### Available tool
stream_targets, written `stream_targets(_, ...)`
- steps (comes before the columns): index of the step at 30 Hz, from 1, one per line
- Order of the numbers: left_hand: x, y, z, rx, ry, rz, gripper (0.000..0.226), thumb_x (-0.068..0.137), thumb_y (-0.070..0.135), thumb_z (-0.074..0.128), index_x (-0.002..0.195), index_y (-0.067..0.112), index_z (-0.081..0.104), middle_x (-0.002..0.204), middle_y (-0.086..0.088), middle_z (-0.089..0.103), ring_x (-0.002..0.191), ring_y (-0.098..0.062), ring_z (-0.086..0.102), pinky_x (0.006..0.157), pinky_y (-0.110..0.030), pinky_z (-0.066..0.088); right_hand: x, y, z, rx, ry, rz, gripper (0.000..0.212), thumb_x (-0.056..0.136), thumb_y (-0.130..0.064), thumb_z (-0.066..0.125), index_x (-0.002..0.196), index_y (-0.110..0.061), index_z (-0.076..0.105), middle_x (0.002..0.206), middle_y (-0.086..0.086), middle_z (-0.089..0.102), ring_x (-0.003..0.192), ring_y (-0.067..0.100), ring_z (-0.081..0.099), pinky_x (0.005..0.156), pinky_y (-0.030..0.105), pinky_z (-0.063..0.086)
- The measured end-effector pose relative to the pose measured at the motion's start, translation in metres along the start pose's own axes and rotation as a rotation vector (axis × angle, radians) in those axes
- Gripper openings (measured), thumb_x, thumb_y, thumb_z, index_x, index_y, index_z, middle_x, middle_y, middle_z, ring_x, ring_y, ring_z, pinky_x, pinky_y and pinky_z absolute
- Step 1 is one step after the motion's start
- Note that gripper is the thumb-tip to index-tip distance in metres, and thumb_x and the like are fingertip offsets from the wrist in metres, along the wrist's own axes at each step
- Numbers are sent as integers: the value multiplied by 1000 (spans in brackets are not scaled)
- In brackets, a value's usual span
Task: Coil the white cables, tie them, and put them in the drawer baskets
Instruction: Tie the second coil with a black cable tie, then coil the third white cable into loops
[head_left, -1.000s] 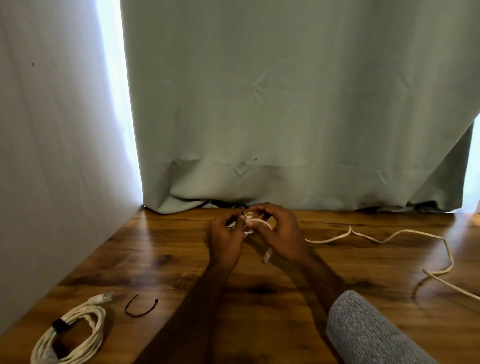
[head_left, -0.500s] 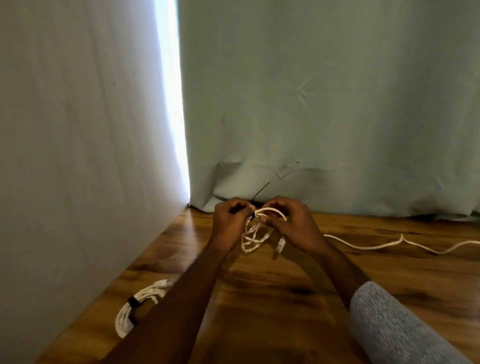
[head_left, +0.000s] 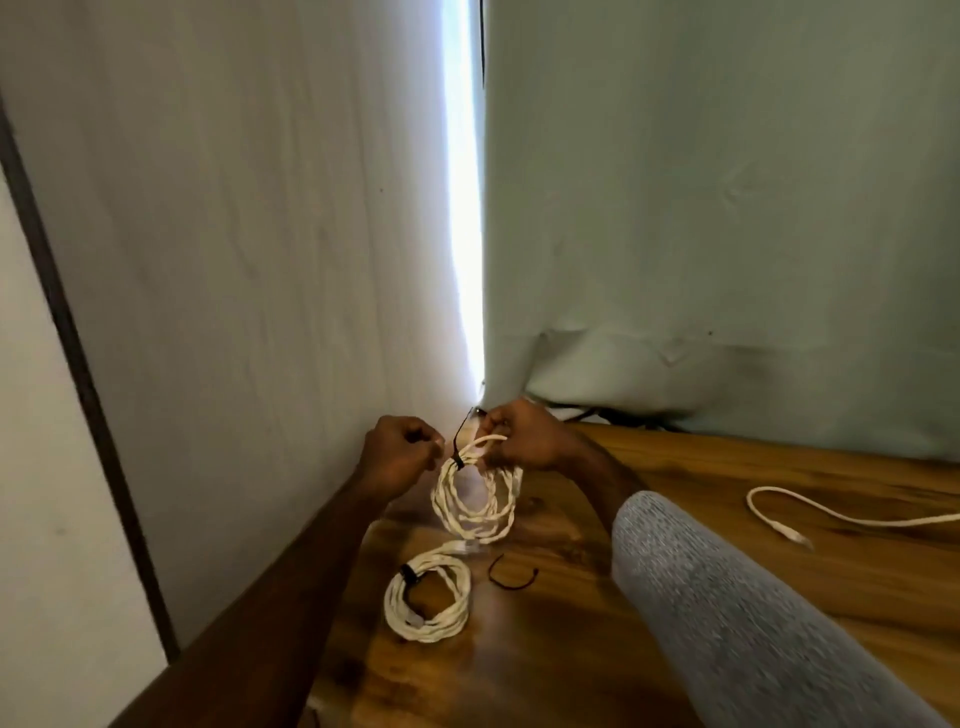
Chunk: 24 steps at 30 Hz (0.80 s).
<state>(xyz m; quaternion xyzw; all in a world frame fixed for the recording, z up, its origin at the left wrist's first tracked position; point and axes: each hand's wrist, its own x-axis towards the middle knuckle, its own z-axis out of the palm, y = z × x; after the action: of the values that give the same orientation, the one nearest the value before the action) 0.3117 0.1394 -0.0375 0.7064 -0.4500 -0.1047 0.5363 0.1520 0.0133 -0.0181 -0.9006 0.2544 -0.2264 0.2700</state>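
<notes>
My right hand (head_left: 524, 436) grips the top of a coiled white cable (head_left: 478, 501), which hangs in loops just above the wooden table (head_left: 727, 519). A black tie (head_left: 457, 457) is wrapped round the coil's top, its tail sticking up toward my right fingers. My left hand (head_left: 402, 452) is curled right beside that tie and seems to pinch it. A second white coil (head_left: 428, 597), bound with its own black tie, lies flat on the table below. An uncoiled white cable (head_left: 831, 514) trails off to the right.
A spare black tie (head_left: 511, 574) lies on the table next to the bound coil. A white wall stands close on the left and a pale green curtain (head_left: 727, 260) hangs along the back edge. No drawer or basket is in view.
The view has swung left and down. The coil is now fuller and hangs lower between my hands, and the bound coil and spare tie sit just beneath it.
</notes>
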Motion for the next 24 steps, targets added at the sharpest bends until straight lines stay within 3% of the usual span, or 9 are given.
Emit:
stream_targets(5, 3, -17, -13, 310, 20, 200, 4, 85, 10, 73, 87, 7, 74, 81, -5, 71, 73, -17, 66, 69, -26, 54, 31, -23, 22, -120, -172, 24, 20, 77, -6, 83, 94, -13, 75, 89, 3, 75, 71, 11, 69, 67, 25, 58)
stream_targets(10, 9, -24, -12, 476, 96, 330, 9, 83, 13, 74, 85, 12, 65, 85, -5, 64, 81, -22, 59, 75, -36, 53, 47, -33, 42, -238, -337, 142, 30, 86, -11, 75, 116, -5, 72, 110, 11, 73, 93, 21, 71, 78, 30, 60)
stream_targets(14, 9, -23, -11, 494, 61, 334, 6, 85, 14, 70, 79, 13, 68, 80, -3, 68, 74, -17, 61, 71, -31, 53, 44, -30, 48, -186, -282, 191, 28, 94, -23, 68, 118, -9, 71, 115, 8, 71, 93, 18, 66, 57, 22, 50)
stream_targets(17, 10, -23, -8, 450, 35, 312, 10, 85, 11, 69, 75, 12, 69, 75, -3, 69, 71, -18, 63, 68, -30, 53, 38, -25, 43, -68, -214, 233, 30, 100, -37, 58, 112, -13, 71, 107, 5, 73, 88, 19, 69, 73, 38, 59)
stream_targets(19, 12, -23, -4, 425, 14, 295, 12, 83, 11, 71, 72, 15, 68, 75, -2, 69, 71, -17, 64, 67, -29, 52, 35, -18, 36, 38, -116, 206, 30, 102, -34, 55, 104, -11, 74, 95, 3, 73, 81, 18, 70, 79, 43, 61)
stream_targets(22, 12, -14, 7, 396, -15, 286, 20, 81, 15, 74, 66, 24, 63, 72, 4, 67, 68, -14, 64, 64, -28, 52, 22, -12, 19, 80, -5, 159, 24, 102, -17, 56, 108, 0, 72, 97, 7, 73, 80, 14, 67, 68, 25, 58)
stream_targets(24, 12, -4, 18, 379, -23, 282, 20, 79, 20, 74, 64, 25, 62, 70, 5, 66, 67, -13, 64, 65, -31, 56, 9, -6, 7, 38, 54, 122, 18, 98, -14, 61, 99, -3, 75, 87, 3, 72, 74, 9, 66, 63, 21, 53)
